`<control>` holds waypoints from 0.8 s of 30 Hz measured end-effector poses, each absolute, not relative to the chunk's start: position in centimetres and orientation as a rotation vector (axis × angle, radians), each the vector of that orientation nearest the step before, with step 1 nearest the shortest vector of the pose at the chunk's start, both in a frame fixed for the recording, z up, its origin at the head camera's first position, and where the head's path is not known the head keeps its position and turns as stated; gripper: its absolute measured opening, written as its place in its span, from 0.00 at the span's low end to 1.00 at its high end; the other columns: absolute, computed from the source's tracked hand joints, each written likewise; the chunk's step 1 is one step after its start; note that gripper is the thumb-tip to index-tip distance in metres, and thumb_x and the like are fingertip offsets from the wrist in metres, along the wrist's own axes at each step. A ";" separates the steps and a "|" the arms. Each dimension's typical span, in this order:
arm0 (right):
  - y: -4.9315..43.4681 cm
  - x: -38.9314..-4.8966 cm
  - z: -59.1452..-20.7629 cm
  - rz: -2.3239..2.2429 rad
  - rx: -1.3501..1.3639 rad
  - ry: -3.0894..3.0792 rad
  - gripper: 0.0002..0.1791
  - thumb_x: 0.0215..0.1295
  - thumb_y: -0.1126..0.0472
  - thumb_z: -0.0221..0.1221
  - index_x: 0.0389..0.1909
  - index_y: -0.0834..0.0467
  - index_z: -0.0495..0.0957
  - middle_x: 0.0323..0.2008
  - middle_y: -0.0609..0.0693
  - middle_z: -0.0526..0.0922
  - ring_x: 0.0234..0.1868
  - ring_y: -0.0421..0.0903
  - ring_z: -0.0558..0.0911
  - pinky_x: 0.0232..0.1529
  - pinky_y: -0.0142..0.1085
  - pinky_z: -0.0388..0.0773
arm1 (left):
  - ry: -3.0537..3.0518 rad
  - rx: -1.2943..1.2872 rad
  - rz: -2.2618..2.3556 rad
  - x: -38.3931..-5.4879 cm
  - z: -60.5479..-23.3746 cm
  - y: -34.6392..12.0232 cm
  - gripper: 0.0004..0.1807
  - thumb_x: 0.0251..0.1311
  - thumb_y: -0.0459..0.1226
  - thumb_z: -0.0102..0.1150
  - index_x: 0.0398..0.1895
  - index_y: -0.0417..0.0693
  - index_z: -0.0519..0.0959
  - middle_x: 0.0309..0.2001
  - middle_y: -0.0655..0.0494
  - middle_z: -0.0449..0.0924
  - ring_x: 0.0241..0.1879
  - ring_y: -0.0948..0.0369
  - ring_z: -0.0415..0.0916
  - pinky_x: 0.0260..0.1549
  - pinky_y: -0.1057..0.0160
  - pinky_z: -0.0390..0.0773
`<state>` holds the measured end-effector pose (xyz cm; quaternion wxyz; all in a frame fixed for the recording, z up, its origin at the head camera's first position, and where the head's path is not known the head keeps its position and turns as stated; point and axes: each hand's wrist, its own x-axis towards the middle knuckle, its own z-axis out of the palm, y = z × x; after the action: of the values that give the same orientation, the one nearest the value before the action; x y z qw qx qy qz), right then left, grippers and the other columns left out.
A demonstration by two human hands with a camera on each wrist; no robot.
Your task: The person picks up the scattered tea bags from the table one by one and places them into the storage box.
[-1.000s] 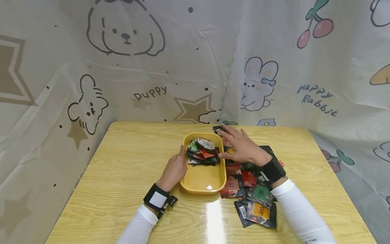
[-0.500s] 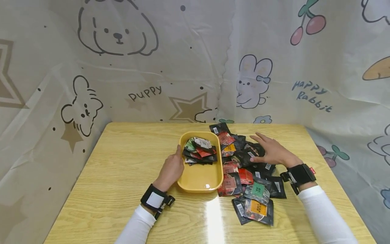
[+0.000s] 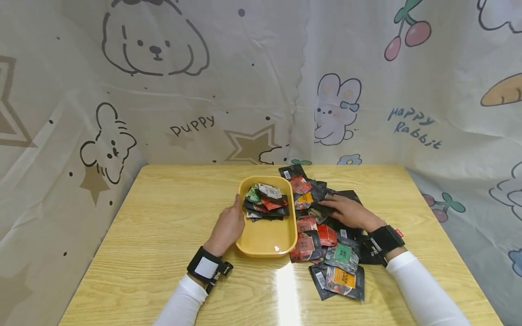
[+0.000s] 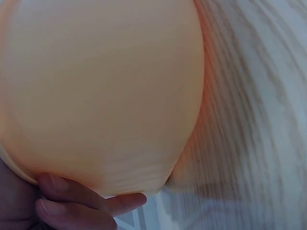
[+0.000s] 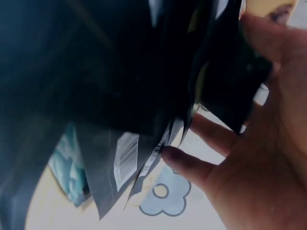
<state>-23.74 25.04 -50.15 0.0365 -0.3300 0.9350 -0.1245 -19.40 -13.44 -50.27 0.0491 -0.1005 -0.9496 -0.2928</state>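
In the head view, a yellow plastic bin (image 3: 267,237) holds several food sachets (image 3: 267,201) heaped at its far end. My left hand (image 3: 226,228) grips the bin's left side; the left wrist view shows its fingers (image 4: 72,189) bent against the smooth outer wall. To the right of the bin spreads a loose pile of dark sachets (image 3: 343,256) with red, green and orange labels. My right hand (image 3: 350,213) reaches down into this pile, its fingers extended against dark sachets. Up close, black sachets (image 5: 120,96) with barcodes stand between the thumb and fingers, and some fingertips are hidden behind them.
Everything sits on a light wooden table (image 3: 179,203). A cartoon-printed cloth (image 3: 228,81) hangs behind and along its sides. An orange-labelled sachet (image 3: 344,280) lies at the near end of the pile, and a black one (image 3: 292,172) at the far end.
My right hand has moved right from above the bin's right rim, then down and left among the dark sachets. My left hand stays at the bin, and the view has shifted slightly.
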 end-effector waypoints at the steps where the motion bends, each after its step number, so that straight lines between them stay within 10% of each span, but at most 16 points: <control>1: 25.0 -23.8 -50.1 -0.402 -1.003 2.884 0.23 0.69 0.63 0.56 0.64 0.59 0.73 0.59 0.63 0.75 0.59 0.62 0.74 0.57 0.56 0.69 | -2.892 -0.311 -0.889 -19.4 -50.3 -13.4 0.30 0.68 0.29 0.43 0.71 0.27 0.54 0.25 0.42 0.77 0.17 0.59 0.71 0.15 0.61 0.69; 12: 22.3 -23.8 -45.8 -0.622 -0.953 3.137 0.25 0.73 0.63 0.52 0.69 0.56 0.67 0.42 0.55 0.84 0.21 0.41 0.72 0.32 0.41 0.68 | -2.848 -0.352 -0.898 -19.2 -50.4 -13.7 0.28 0.70 0.29 0.42 0.71 0.26 0.55 0.27 0.39 0.78 0.18 0.59 0.71 0.14 0.61 0.68; 24: 13.4 -24.0 -41.4 -0.799 -1.505 3.117 0.25 0.71 0.66 0.54 0.68 0.57 0.68 0.61 0.55 0.76 0.56 0.53 0.78 0.52 0.48 0.76 | -2.845 -0.361 -0.900 -19.2 -50.4 -13.7 0.28 0.69 0.29 0.41 0.71 0.26 0.56 0.29 0.37 0.79 0.19 0.59 0.71 0.15 0.62 0.69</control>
<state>-24.02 13.42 -41.44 -0.2037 -0.4148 0.8591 -0.2201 -19.18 -13.67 -50.44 0.0677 -0.1199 -0.9443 -0.2988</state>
